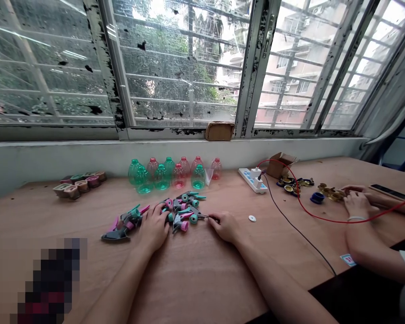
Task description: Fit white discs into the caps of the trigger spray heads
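Note:
A pile of spray trigger heads [181, 221] in grey, pink and teal lies on the wooden table in front of me. My left hand [154, 226] rests palm down at the pile's left side, its fingers spread and touching the heads, with more spray heads [124, 223] just left of it. At the pile's right edge, my right hand [224, 226] is closed on a thin metal tool [205, 217] that points left into the heads; its exact kind is too small to tell. Several green bottles [161, 178] and red bottles [178, 177] stand upright behind the pile.
Soap-like blocks [81, 183] lie at the back left. To the right are a white disc [252, 218], a power strip [253, 180] with cables, a cardboard box [280, 165] and dark and gold parts [292, 183]. Another person's hands [357, 202] work at the right.

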`<state>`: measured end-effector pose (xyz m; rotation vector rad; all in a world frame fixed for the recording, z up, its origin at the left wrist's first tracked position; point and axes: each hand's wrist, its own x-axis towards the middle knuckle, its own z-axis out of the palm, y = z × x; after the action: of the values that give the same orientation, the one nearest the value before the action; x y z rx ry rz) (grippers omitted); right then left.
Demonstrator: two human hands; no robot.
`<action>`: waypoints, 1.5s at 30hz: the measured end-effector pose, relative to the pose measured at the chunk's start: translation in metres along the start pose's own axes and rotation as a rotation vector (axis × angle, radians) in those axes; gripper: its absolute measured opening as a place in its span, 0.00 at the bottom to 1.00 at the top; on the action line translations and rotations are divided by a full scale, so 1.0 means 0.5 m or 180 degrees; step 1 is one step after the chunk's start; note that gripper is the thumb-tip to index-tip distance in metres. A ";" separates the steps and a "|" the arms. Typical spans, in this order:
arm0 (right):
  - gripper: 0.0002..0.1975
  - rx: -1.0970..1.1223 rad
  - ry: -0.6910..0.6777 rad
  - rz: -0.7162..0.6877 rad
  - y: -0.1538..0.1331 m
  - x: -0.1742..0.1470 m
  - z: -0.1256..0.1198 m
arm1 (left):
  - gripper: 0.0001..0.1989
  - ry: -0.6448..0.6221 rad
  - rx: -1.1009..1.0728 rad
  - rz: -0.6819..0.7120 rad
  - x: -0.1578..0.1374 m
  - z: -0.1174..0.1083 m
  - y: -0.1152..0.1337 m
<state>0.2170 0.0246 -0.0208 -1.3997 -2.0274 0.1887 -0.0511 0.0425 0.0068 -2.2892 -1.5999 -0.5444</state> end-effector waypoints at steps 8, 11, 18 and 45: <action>0.14 0.0096 -0.0189 0.0067 0.006 0.006 0.003 | 0.14 -0.0065 -0.0060 -0.0161 -0.003 0.000 -0.011; 0.14 0.0124 -0.0178 0.0043 0.010 0.007 0.006 | 0.14 -0.0076 -0.0079 -0.0082 -0.004 0.009 -0.009; 0.14 0.0223 -0.0107 -0.0003 0.015 0.006 0.008 | 0.13 0.0398 -0.1104 -0.0134 0.003 0.001 -0.006; 0.20 0.1549 0.0011 -0.0442 -0.001 -0.012 0.021 | 0.10 -0.1159 -0.3621 0.0552 -0.051 -0.022 0.143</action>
<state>0.2116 0.0216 -0.0310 -0.9516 -1.8980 0.5748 0.0070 -0.0076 0.0030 -3.4550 -1.3492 -1.2982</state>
